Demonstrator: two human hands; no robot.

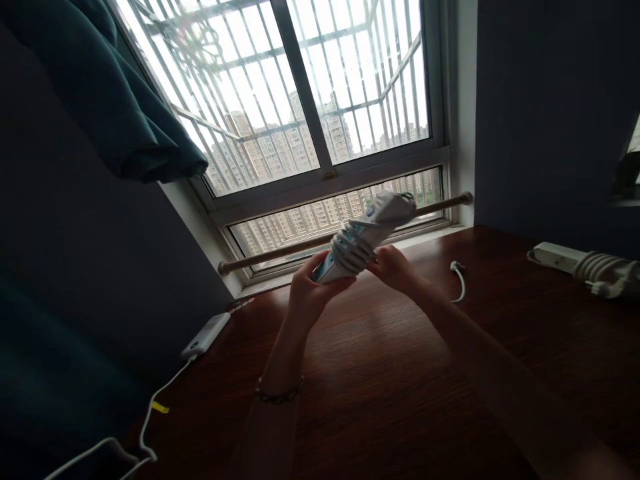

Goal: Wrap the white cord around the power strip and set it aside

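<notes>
Gripping a white power strip [389,211] by its near end, the left hand [313,291] has its fingers and thumb clamped around the body; that's what the head view shows me first. The right hand [393,268] is curled up against the underside of the cord [353,247], fingers bunched, but whether it pinches anything I cannot tell from here. The strip is tilted, held up in front of the window [265,143], near the far edge of the desk [370,380]. As for progress, I'd call the winding mostly done: several turns sit around the strip's middle. Securing the loose end may be what's left, though the hand hides it. A second strip [556,257] lies at the right with its own lead coiled, which looks finished to me. For room, the rail [280,253] crosses close behind the held strip, so I'd keep movements towards me, over the wood. A short white cable [461,285] lies to the right of the right forearm, and a white device [206,335] sits by the left edge, both apart from the hands.
</notes>
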